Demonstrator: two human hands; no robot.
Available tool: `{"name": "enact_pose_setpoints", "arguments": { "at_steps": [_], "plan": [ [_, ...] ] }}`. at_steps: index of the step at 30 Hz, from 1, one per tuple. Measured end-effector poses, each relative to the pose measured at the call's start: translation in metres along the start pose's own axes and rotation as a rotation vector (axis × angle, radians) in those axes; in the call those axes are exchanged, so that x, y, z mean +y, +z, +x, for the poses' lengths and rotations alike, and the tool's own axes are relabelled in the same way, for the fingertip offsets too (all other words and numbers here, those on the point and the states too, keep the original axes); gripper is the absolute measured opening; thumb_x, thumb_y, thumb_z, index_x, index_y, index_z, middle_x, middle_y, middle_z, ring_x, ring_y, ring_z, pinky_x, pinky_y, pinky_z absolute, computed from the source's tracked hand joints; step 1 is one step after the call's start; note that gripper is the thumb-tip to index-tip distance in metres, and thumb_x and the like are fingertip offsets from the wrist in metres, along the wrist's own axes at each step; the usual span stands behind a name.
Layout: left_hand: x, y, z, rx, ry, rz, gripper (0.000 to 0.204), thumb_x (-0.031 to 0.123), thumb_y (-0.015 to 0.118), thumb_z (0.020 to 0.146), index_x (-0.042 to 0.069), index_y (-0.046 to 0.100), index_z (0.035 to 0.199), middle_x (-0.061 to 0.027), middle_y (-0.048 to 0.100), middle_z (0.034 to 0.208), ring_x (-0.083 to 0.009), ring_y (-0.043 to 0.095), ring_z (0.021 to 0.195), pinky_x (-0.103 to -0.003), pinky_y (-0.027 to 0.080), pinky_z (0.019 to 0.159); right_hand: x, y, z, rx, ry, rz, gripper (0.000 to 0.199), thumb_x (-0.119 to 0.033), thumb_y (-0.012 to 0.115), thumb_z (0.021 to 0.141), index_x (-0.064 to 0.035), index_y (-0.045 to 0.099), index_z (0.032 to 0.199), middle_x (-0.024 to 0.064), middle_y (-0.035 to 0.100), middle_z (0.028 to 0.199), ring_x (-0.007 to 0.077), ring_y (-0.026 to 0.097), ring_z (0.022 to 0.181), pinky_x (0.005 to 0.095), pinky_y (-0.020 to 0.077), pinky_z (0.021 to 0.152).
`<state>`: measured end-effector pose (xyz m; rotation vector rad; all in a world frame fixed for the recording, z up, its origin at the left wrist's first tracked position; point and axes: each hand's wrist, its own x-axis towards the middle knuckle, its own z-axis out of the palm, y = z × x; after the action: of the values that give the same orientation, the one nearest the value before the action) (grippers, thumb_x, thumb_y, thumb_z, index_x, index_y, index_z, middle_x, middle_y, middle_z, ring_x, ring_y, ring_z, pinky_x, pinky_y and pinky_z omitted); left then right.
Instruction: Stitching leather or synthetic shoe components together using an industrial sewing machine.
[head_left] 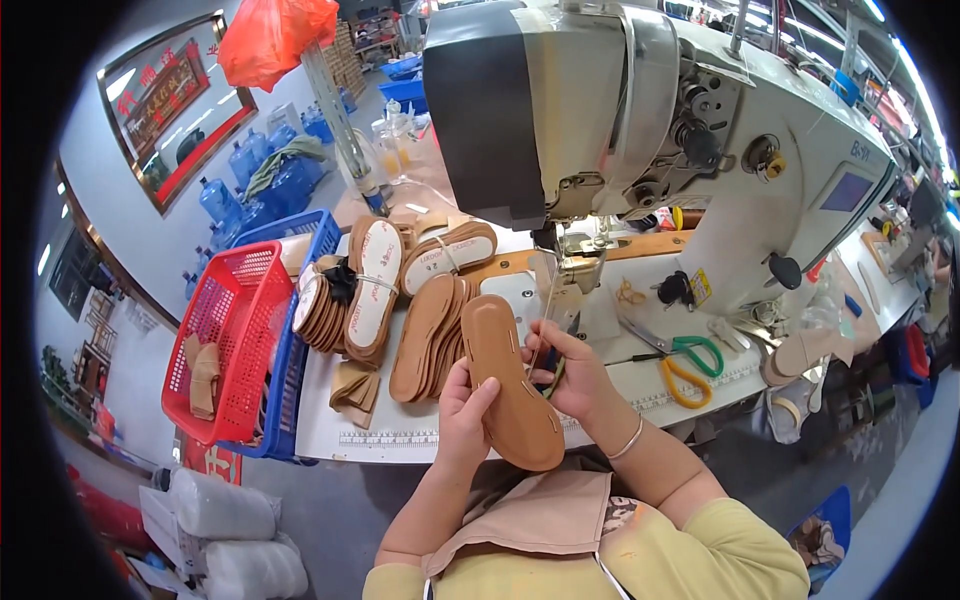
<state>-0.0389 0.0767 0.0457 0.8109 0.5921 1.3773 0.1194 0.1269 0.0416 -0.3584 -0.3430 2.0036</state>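
Note:
My left hand (465, 410) grips a brown shoe insole (505, 385) with the thumb across its face. Short slits with thin strips run along the insole's edges. Beside it my right hand (570, 370) is closed, thumb and finger pinched at the insole's right edge. A slim green tool (556, 378) shows under its fingers; its full shape is hidden. Just left lies a stack of brown insoles (428, 345). Behind are tied bundles of insoles with white printed faces (375, 280). Over the work stands a sewing machine (600, 130), its needle area (580, 250) beyond my hands.
Scissors with green and orange handles (685, 365) lie right of my hands. A red basket (225, 340) inside a blue crate (290, 400) stands at the left. Folded brown pieces (355, 392) rest near the table's front edge, by a ruler strip (390, 438). A lamp post (340, 120) rises behind.

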Motion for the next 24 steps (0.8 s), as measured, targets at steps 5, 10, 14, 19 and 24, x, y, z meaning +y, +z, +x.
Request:
{"name": "enact_pose_setpoints", "arguments": {
  "at_steps": [5,10,14,19,24],
  "plan": [
    [-0.014,-0.003,0.006,0.047,-0.016,-0.083,0.029,0.005,0.052,0.089,0.002,0.046,0.117,-0.0085,0.058,0.108,-0.0155,0.058,0.098,-0.031,0.047,0.088,-0.005,-0.015,-0.003,-0.125,-0.042,0.020,0.017,-0.026,0.053,0.094,-0.0100,0.057,0.098,-0.0013,0.053,0.077,0.0122,0.052,0.076,0.0195,0.0360,0.051],
    [-0.019,-0.001,0.018,0.107,0.037,-0.087,0.028,0.005,0.050,0.089,0.003,0.046,0.116,-0.0087,0.059,0.105,-0.0167,0.060,0.093,-0.032,0.049,0.085,-0.003,-0.016,-0.001,-0.165,-0.070,0.077,0.017,-0.027,0.053,0.094,-0.0105,0.057,0.098,-0.0011,0.049,0.076,0.0119,0.049,0.078,0.0206,0.0376,0.052],
    [-0.022,0.003,0.026,0.176,0.116,-0.075,0.024,0.007,0.049,0.090,0.004,0.047,0.114,-0.0079,0.059,0.103,-0.0162,0.060,0.090,-0.032,0.050,0.082,0.006,-0.018,-0.002,-0.104,-0.123,0.131,0.016,-0.026,0.054,0.094,-0.0106,0.058,0.097,-0.0005,0.047,0.076,0.0120,0.047,0.080,0.0211,0.0385,0.053],
    [-0.023,0.012,0.033,0.224,0.119,-0.051,0.015,0.011,0.051,0.093,0.004,0.049,0.107,-0.0058,0.059,0.100,-0.0123,0.058,0.089,-0.028,0.049,0.080,0.017,-0.013,-0.005,0.088,-0.243,0.129,0.014,-0.024,0.055,0.093,-0.0109,0.057,0.097,-0.0020,0.045,0.076,0.0109,0.045,0.074,0.0190,0.0364,0.053],
    [-0.028,0.006,0.033,0.231,0.117,-0.065,0.014,0.013,0.052,0.094,0.004,0.050,0.104,-0.0056,0.059,0.097,-0.0115,0.058,0.086,-0.027,0.050,0.077,0.006,-0.018,-0.011,-0.239,-0.135,0.317,0.007,-0.015,0.056,0.092,-0.0108,0.056,0.097,-0.0041,0.038,0.068,0.0086,0.039,0.061,0.0184,0.0315,0.047]
  ]
}}
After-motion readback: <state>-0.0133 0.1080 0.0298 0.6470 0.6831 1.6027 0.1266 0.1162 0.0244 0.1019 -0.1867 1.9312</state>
